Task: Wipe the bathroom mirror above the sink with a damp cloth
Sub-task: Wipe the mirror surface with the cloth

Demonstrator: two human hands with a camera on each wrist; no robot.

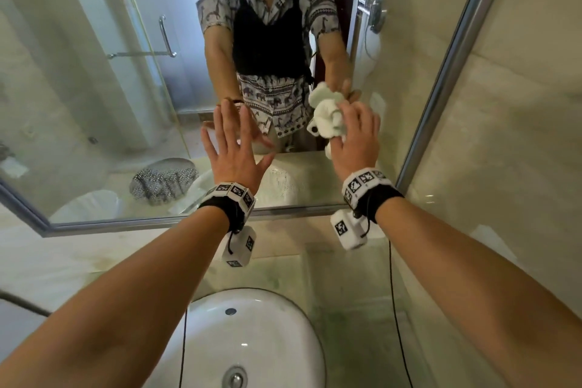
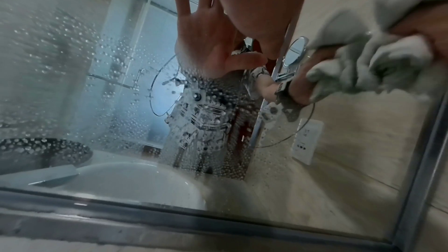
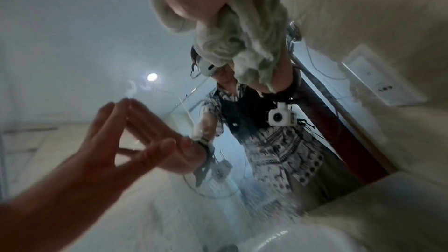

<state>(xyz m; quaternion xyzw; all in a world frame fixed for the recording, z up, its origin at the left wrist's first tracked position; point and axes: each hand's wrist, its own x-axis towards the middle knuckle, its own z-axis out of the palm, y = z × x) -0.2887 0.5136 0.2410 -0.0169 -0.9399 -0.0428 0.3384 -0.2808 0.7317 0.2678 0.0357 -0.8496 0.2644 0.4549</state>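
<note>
The framed mirror (image 1: 94, 79) hangs above the white sink (image 1: 252, 334); water droplets speckle its lower glass (image 2: 116, 87). My right hand (image 1: 356, 138) grips a bunched pale-green cloth (image 1: 327, 116) and holds it against the glass near the mirror's lower right. The cloth (image 3: 244, 41) fills the top of the right wrist view and shows at the upper right of the left wrist view as a crumpled cloth (image 2: 378, 49). My left hand (image 1: 234, 148) is flat, fingers spread and straight, with its fingertips on the mirror to the left of the cloth.
The mirror's metal frame (image 1: 453, 72) runs along the right and bottom edges. Beige tiled wall (image 1: 519, 135) lies to the right, with a wall socket reflected (image 2: 306, 141). The marble counter (image 1: 63, 261) surrounds the sink; a black cable (image 1: 395, 309) hangs from my right wrist.
</note>
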